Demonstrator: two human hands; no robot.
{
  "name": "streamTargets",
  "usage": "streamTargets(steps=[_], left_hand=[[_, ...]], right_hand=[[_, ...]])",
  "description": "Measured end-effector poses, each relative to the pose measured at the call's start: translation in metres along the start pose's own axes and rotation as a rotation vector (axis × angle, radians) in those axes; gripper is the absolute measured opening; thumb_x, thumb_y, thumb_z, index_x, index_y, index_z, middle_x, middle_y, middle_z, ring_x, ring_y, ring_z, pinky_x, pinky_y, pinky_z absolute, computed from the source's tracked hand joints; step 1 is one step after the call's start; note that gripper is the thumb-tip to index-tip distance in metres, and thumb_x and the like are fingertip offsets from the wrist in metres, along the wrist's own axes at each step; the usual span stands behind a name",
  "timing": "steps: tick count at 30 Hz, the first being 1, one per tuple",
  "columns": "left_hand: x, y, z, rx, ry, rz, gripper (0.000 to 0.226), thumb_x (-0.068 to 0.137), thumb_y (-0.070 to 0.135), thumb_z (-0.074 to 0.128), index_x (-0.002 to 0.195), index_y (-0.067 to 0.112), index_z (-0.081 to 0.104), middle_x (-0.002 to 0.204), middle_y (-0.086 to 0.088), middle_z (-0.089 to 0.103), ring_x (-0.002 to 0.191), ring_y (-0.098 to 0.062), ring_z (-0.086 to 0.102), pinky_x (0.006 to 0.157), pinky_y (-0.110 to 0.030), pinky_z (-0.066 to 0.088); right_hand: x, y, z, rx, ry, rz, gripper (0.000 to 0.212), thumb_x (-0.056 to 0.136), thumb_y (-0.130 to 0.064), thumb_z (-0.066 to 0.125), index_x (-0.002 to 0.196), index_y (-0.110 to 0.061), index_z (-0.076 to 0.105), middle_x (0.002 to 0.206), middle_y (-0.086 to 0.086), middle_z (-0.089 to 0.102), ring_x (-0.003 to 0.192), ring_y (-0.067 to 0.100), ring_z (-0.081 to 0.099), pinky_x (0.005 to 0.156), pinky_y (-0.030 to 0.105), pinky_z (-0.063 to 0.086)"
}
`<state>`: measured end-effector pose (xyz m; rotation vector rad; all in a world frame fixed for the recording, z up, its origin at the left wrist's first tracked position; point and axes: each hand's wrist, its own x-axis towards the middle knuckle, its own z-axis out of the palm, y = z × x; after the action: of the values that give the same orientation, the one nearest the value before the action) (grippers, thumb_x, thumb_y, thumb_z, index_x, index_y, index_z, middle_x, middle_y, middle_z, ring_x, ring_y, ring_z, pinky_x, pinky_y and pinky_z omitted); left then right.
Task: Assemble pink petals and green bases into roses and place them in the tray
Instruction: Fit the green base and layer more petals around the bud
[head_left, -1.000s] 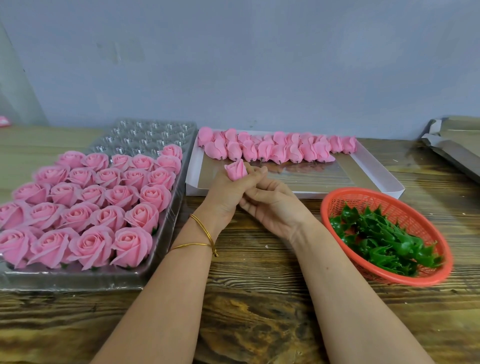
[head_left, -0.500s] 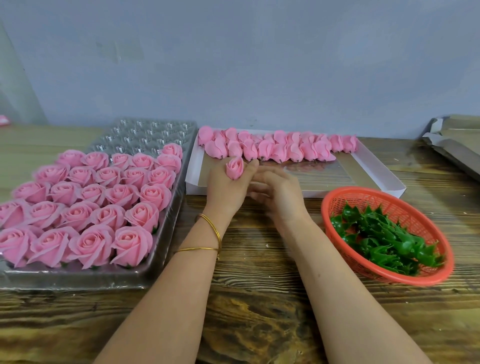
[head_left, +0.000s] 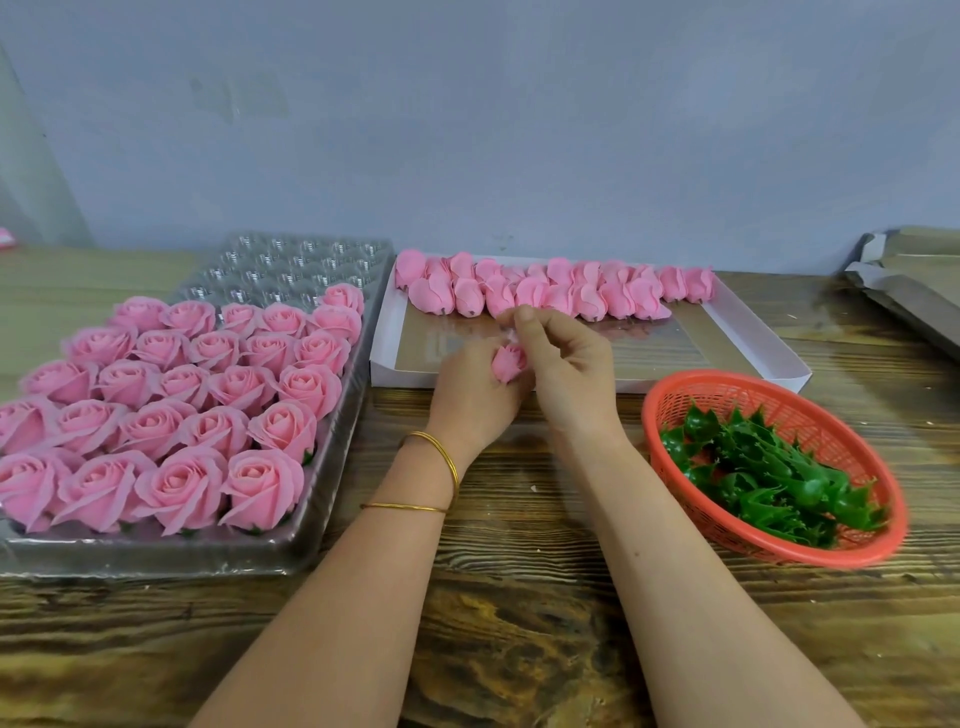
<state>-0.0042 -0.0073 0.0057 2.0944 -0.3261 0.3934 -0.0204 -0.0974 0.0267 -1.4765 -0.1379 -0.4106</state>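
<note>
Head view: the left hand (head_left: 470, 387) is raised over the near edge of the shallow white cardboard box (head_left: 753, 332), its fingers curled round one small pink petal bud (head_left: 506, 361), which points up and away from the person. The right hand (head_left: 569, 369) is just beside it, touching the bud on its right side. Its fingers are curled, and its thumb and forefinger tips meet just above the bud. Whether they pinch a petal edge cannot be told, as that area is blurred. Two thin gold bangles (head_left: 441, 457) sit on the left wrist. Along the far side of the white box lies a row of loose pink petal buds (head_left: 545, 291), packed touching one another. To the left, a clear moulded plastic tray (head_left: 322, 540) rests on the brown wood-grain surface (head_left: 519, 623). Finished pink roses (head_left: 182, 415) fill the tray's near and middle rows, and bare cells show at its far end. To the right of the forearms stands a round red plastic mesh basket (head_left: 675, 395) holding a heap of green plastic bases (head_left: 753, 478). At the far right edge of the surface lies flattened grey-brown cardboard (head_left: 909, 280).
</note>
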Motion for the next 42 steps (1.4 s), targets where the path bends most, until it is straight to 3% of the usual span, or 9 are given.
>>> streamTargets(steps=[7, 10, 13, 17, 25, 31, 35, 38, 42], left_hand=[[0.001, -0.004, 0.003, 0.049, -0.016, 0.038, 0.040, 0.082, 0.004, 0.060, 0.057, 0.032, 0.047, 0.055, 0.017, 0.045, 0.056, -0.009, 0.045, 0.049, -0.004, 0.032], [-0.001, 0.000, 0.003, -0.005, 0.009, 0.058, 0.022, 0.082, 0.020, 0.054, 0.064, 0.032, 0.055, 0.063, 0.008, 0.058, 0.061, -0.009, 0.050, 0.053, -0.004, 0.033], [-0.001, 0.000, 0.007, 0.022, 0.029, 0.061, 0.016, 0.089, 0.020, 0.052, 0.077, 0.020, 0.063, 0.074, 0.001, 0.064, 0.075, -0.017, 0.059, 0.063, -0.023, 0.040], [0.000, 0.001, 0.008, 0.019, 0.033, 0.059, 0.017, 0.085, 0.028, 0.042, 0.072, 0.027, 0.053, 0.068, 0.012, 0.052, 0.076, -0.021, 0.060, 0.064, -0.027, 0.042], [0.001, 0.005, 0.005, -0.045, 0.098, 0.061, 0.020, 0.080, 0.030, 0.039, 0.066, 0.025, 0.052, 0.064, 0.008, 0.054, 0.074, -0.028, 0.062, 0.066, -0.034, 0.048], [0.002, 0.002, 0.005, -0.092, 0.109, 0.006, 0.024, 0.078, 0.028, 0.042, 0.053, 0.029, 0.042, 0.054, 0.012, 0.044, 0.060, -0.010, 0.045, 0.060, -0.036, 0.042], [0.004, 0.002, 0.005, -0.184, 0.104, -0.057, 0.023, 0.075, 0.027, 0.042, 0.052, 0.028, 0.040, 0.054, 0.010, 0.043, 0.061, -0.014, 0.045, 0.061, -0.037, 0.042], [0.002, 0.001, 0.004, -0.137, 0.176, -0.083, 0.028, 0.077, 0.033, 0.046, 0.051, 0.027, 0.042, 0.050, 0.011, 0.047, 0.051, 0.000, 0.046, 0.049, -0.014, 0.033], [0.000, -0.001, 0.005, -0.060, 0.170, -0.031, 0.034, 0.083, 0.034, 0.053, 0.050, 0.030, 0.044, 0.046, 0.016, 0.046, 0.050, 0.005, 0.051, 0.047, -0.008, 0.034]], right_hand=[[-0.002, 0.006, 0.004, -0.137, -0.085, -0.099, 0.044, 0.098, -0.012, 0.056, 0.059, -0.031, 0.062, 0.065, 0.023, 0.062, 0.080, 0.036, 0.065, 0.073, 0.028, 0.046], [-0.003, 0.011, 0.005, -0.204, -0.107, -0.112, 0.029, 0.096, -0.018, 0.060, 0.071, -0.008, 0.071, 0.059, 0.010, 0.058, 0.068, 0.016, 0.056, 0.068, 0.029, 0.043], [-0.005, 0.013, 0.005, -0.247, -0.100, -0.116, 0.012, 0.092, -0.019, 0.067, 0.083, -0.019, 0.074, 0.074, -0.013, 0.069, 0.075, -0.003, 0.061, 0.074, 0.019, 0.048], [-0.006, 0.015, 0.005, -0.351, -0.092, -0.135, 0.021, 0.092, -0.025, 0.067, 0.105, -0.011, 0.073, 0.101, -0.002, 0.073, 0.098, 0.007, 0.065, 0.090, 0.023, 0.049], [-0.009, 0.013, 0.005, -0.400, -0.139, -0.177, 0.019, 0.093, -0.027, 0.065, 0.107, -0.015, 0.069, 0.083, -0.027, 0.059, 0.085, -0.022, 0.054, 0.075, 0.000, 0.038], [-0.011, 0.009, 0.004, -0.462, -0.214, -0.207, 0.018, 0.096, -0.029, 0.060, 0.087, -0.013, 0.062, 0.081, -0.004, 0.062, 0.084, 0.012, 0.055, 0.078, 0.027, 0.042], [-0.013, 0.006, 0.003, -0.471, -0.218, -0.169, 0.027, 0.093, -0.040, 0.051, 0.083, -0.017, 0.060, 0.083, -0.002, 0.061, 0.087, 0.014, 0.051, 0.077, 0.023, 0.038], [-0.011, 0.002, 0.003, -0.433, -0.176, -0.106, 0.027, 0.095, -0.042, 0.043, 0.070, -0.035, 0.050, 0.076, -0.012, 0.054, 0.084, 0.013, 0.049, 0.075, 0.028, 0.035], [-0.007, 0.003, 0.002, -0.254, -0.027, -0.052, 0.050, 0.099, -0.039, 0.040, 0.088, 0.003, 0.065, 0.092, 0.016, 0.068, 0.096, 0.034, 0.059, 0.088, 0.050, 0.047]])
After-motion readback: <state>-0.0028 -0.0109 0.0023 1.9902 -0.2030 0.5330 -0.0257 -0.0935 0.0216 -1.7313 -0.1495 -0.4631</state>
